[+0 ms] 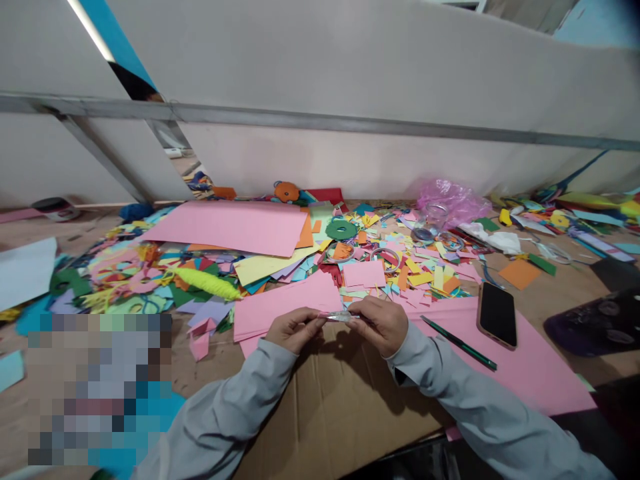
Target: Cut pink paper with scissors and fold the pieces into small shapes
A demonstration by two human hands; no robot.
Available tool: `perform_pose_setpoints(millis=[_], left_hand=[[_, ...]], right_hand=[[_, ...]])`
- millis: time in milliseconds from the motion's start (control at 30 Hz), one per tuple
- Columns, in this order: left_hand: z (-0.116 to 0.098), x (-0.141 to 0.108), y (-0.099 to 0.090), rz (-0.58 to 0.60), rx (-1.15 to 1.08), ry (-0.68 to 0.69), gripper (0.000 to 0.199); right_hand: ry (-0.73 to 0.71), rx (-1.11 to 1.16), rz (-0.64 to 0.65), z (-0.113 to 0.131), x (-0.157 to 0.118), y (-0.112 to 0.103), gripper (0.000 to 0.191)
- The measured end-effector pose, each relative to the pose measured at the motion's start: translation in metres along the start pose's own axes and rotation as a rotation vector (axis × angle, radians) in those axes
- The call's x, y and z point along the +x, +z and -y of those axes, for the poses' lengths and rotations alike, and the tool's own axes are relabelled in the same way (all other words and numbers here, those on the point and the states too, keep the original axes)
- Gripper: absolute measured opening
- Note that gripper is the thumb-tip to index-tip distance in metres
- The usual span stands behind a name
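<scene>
Between both hands is a small shiny, partly see-through strip [340, 316] with a bit of pink at its left end; its exact kind is too small to make out. My left hand [295, 329] pinches the left end between thumb and fingers. At the other end, my right hand [383, 325] pinches it in the same way. Both hands are over the near part of the table, above a brown cardboard sheet [325, 413]. Just beyond my left hand lie stacked pink paper sheets [287, 303]. A green pen [460, 343] rests on a pink sheet [530, 373] right of my right hand.
A phone [497, 315] lies on the pink sheet at the right. Coloured paper scraps [420, 267], a yellow yarn bundle [207, 283], tape rolls [385, 259] and a pink plastic bag [453, 202] cover the far side. A pale partition [350, 157] stands behind. Pixelation hides the lower left.
</scene>
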State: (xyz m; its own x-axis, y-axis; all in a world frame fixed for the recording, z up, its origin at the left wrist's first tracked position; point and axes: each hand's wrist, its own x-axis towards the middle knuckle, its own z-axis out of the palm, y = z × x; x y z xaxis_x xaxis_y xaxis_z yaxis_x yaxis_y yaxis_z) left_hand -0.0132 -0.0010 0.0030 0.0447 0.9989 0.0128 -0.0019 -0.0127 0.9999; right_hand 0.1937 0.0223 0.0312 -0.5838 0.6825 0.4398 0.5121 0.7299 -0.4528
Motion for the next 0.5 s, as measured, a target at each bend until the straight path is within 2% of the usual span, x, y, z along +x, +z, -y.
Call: perform_pose_setpoints(millis=[500], left_hand=[[-0.0027, -0.0013, 0.002, 0.015, 0.0, -0.027, 0.026]], right_hand=[[0.024, 0.026, -0.016, 0.002, -0.0003, 0.0022, 0.024]])
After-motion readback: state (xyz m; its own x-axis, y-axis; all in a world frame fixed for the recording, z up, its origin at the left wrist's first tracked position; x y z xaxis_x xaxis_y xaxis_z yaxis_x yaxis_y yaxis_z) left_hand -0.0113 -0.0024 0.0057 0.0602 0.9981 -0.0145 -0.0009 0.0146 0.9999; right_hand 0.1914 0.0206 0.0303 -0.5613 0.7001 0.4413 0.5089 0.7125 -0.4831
